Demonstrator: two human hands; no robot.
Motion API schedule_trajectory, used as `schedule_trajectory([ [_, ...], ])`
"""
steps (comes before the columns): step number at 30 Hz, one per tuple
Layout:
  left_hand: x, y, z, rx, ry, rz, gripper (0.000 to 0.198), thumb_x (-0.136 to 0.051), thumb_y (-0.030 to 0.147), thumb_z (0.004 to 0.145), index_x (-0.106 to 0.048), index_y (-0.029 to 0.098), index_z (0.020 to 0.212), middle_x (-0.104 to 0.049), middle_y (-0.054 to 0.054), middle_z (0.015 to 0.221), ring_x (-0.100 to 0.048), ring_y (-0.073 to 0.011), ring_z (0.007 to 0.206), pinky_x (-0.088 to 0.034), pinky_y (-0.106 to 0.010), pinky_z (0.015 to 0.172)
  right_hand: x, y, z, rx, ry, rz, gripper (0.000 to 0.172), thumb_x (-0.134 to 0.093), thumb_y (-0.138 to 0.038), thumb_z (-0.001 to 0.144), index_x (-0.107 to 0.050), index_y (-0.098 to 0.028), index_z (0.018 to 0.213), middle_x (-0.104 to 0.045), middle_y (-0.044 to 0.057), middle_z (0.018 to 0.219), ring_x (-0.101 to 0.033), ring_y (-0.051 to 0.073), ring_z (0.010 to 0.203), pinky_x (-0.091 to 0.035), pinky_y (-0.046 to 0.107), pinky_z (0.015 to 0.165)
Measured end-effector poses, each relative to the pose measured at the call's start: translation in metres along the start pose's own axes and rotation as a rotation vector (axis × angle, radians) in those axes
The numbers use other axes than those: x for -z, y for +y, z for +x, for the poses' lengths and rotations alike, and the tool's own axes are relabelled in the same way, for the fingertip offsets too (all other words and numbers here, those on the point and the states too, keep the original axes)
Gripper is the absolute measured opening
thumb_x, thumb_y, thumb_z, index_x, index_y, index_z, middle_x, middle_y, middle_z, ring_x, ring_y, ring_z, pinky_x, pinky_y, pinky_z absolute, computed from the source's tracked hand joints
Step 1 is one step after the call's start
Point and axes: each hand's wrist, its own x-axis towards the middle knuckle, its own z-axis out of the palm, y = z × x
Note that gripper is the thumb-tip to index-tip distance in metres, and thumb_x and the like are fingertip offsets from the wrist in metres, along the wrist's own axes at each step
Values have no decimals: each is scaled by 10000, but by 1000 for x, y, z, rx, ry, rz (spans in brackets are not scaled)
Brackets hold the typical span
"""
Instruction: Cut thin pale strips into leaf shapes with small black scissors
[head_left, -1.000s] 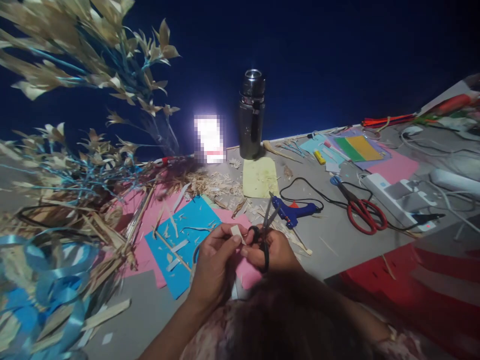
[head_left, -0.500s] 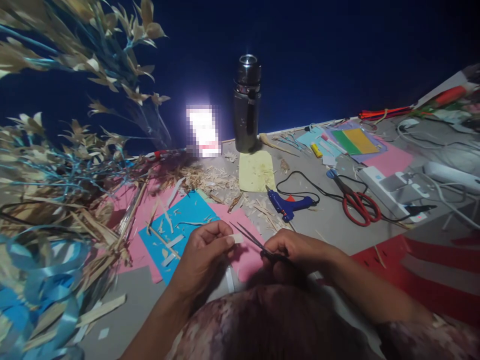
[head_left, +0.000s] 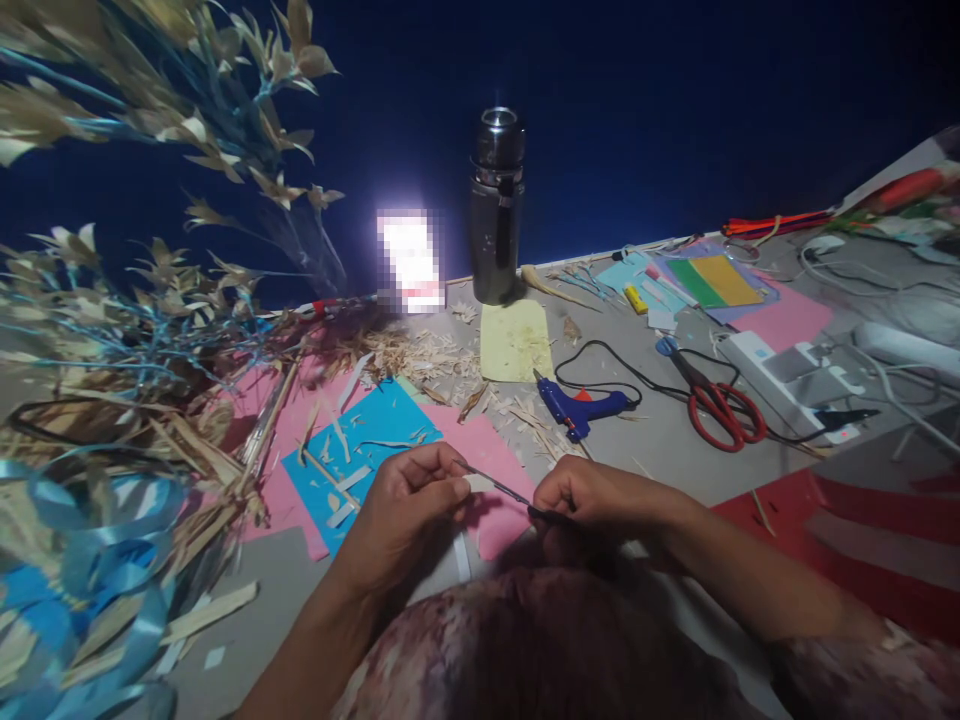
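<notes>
My left hand (head_left: 409, 505) is closed in a pinch on a small pale strip (head_left: 472, 484), held just above the pink paper (head_left: 487, 460). My right hand (head_left: 581, 495) is wrapped round the handles of black scissors (head_left: 501, 487). Their thin blades point left and meet the strip at my left fingertips. Both hands hover over the table's near edge, above my patterned sleeve and lap. A blue paper sheet (head_left: 367, 440) littered with cut straw bits lies just beyond my left hand.
A blue glue gun (head_left: 577, 408) with a black cord, red scissors (head_left: 712, 405), a white power strip (head_left: 787, 375), a yellow pad (head_left: 516, 340) and a steel flask (head_left: 495, 205) lie farther back. Straw-leaf branches with blue ribbon (head_left: 112, 330) crowd the left. Coloured papers (head_left: 712, 283) sit back right.
The scissors swung from upright to lying flat, pointing left, and their blades have closed onto the strip. My right hand moved right and down; my left fingers curled tighter round the strip.
</notes>
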Motion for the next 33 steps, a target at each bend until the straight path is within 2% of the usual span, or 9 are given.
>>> schedule_trajectory([
  [4,4,2,-2,4,23,-14,174,-826,265,696,-683,168,683,-587,18,521,-496,-103,501,-409,-232,558,1,3,2,22,-10,-27,230,-666,-278,716,-532,-154,577,-391,-73,510,-311,61,487,-190,186,418],
  [7,7,1,-1,-2,28,-17,183,-833,272,701,-683,170,675,-591,17,531,-494,-104,499,-416,-234,551,1,4,4,49,-23,-64,278,-666,-299,725,-486,-163,563,-373,-71,508,-312,60,485,-184,184,417],
  [17,17,6,1,22,-69,64,190,-841,286,724,-711,169,650,-644,-13,530,-554,-118,493,-414,-225,521,6,-3,-1,-10,-76,-81,348,-660,-315,739,-427,-178,520,-336,-78,485,-279,57,462,-166,197,403],
  [23,16,9,1,7,-61,48,203,-849,288,724,-724,160,628,-651,-13,524,-578,-119,491,-448,-224,522,13,-10,-2,-3,-79,-4,209,-594,-232,695,-464,-172,543,-366,-73,508,-297,56,474,-180,190,425],
  [26,15,9,1,5,-50,35,218,-847,285,731,-715,156,615,-657,-8,530,-595,-112,506,-489,-222,567,17,-11,-2,-2,-92,9,200,-618,-237,696,-491,-168,558,-368,-74,509,-315,58,470,-181,183,423],
  [29,13,11,1,15,-3,13,168,-851,272,733,-742,153,687,-697,-16,575,-647,-127,549,-521,-222,594,18,-11,-1,29,-29,34,240,-674,-302,728,-549,-155,586,-433,-60,511,-355,66,467,-226,184,421],
  [33,6,9,2,50,63,-138,198,-898,256,672,-761,146,766,-725,-26,602,-675,-143,560,-557,-236,595,6,-12,9,158,215,260,301,-797,-389,690,-646,-135,743,-610,-3,624,-502,100,546,-373,199,500],
])
